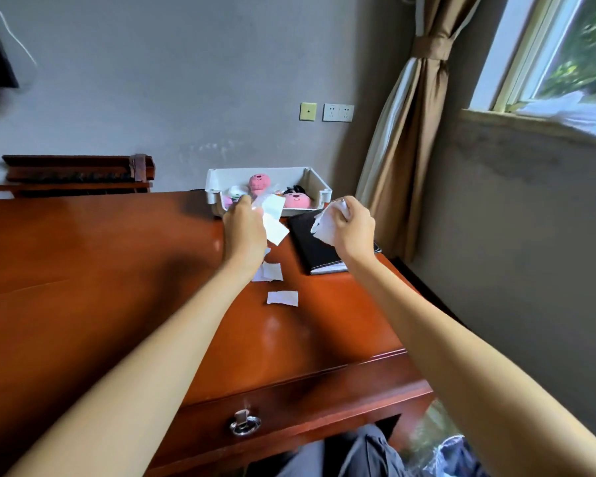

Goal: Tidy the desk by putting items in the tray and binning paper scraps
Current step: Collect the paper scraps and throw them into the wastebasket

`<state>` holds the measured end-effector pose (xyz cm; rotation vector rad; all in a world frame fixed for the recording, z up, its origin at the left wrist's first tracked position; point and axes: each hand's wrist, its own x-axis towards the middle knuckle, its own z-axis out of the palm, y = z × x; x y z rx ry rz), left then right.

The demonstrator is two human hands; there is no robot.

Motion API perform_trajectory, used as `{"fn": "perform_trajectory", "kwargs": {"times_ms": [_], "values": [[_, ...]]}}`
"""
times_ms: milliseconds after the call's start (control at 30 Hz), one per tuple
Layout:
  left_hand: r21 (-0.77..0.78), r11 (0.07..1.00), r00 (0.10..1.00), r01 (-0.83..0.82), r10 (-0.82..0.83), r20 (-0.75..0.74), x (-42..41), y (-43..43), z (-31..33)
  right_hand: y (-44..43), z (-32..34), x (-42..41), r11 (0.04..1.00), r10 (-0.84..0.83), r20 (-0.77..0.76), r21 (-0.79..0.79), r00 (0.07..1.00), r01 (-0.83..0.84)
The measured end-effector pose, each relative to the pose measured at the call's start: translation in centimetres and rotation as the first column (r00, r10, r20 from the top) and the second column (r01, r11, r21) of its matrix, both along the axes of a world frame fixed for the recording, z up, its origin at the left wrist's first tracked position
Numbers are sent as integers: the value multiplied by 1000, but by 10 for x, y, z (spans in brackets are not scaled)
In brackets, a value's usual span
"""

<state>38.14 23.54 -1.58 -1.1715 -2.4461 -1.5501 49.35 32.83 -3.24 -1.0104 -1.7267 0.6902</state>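
My left hand (245,228) holds white paper scraps (275,216) above the desk, just in front of the white tray (319,187). My right hand (353,227) grips a crumpled bunch of white paper (326,225) over a black notebook (319,251). The tray stands at the desk's back edge and holds two pink plush toys (259,183) and other small items. Two more paper scraps (283,298) lie on the wooden desk (100,270) below my left hand.
A dark wooden rack (76,175) sits at the back left against the wall. A curtain (403,142) hangs to the right of the tray. A bin lined with a plastic bag (444,452) stands on the floor at the desk's right. A drawer handle (245,423) is at the front.
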Motion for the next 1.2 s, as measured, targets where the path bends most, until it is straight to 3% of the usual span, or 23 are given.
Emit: {"fn": "perform_trajectory", "kwargs": {"times_ms": [267, 433, 633, 867, 1100, 1200], "values": [[52, 957, 958, 284, -286, 29, 144, 47, -11, 17, -22, 148, 978, -208, -65, 17, 976, 209], [-4, 854, 848, 520, -517, 117, 245, 72, -44, 18, -58, 253, 936, -351, -70, -47, 934, 349], [-161, 743, 756, 650, -610, 238, 337, 99, -115, 17, -125, 347, 868, -474, 36, -148, 880, 474], [-453, 588, 735, 671, -610, 296, 389, 124, -202, 24, -228, 400, 773, -486, 167, -376, 858, 511], [-683, 352, 717, 640, -594, 365, 416, 152, -296, 37, -323, 420, 637, -415, 331, -559, 847, 531], [-764, 238, 718, 600, -580, 384, 417, 157, -335, 38, -358, 424, 600, -302, 467, -584, 831, 547]]}}
